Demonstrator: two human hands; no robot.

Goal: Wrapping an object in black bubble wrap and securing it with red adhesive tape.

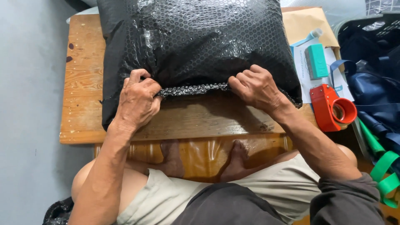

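Left hand and right hand, fingers pinching near edge of black bubble-wrap parcel (padded, bulging), on wooden surface, red tape dispenser just beside.

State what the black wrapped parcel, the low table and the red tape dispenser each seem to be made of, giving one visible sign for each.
Black parcel: seemingly plastic bubble wrap, glossy; rows of small round bubbles catch the light. Both the left hand and right hand pinch its near edge.
Low table: wood, varnished; grain lines and a sheen show.
Tape dispenser: probably hard plastic, smooth, evenly red.
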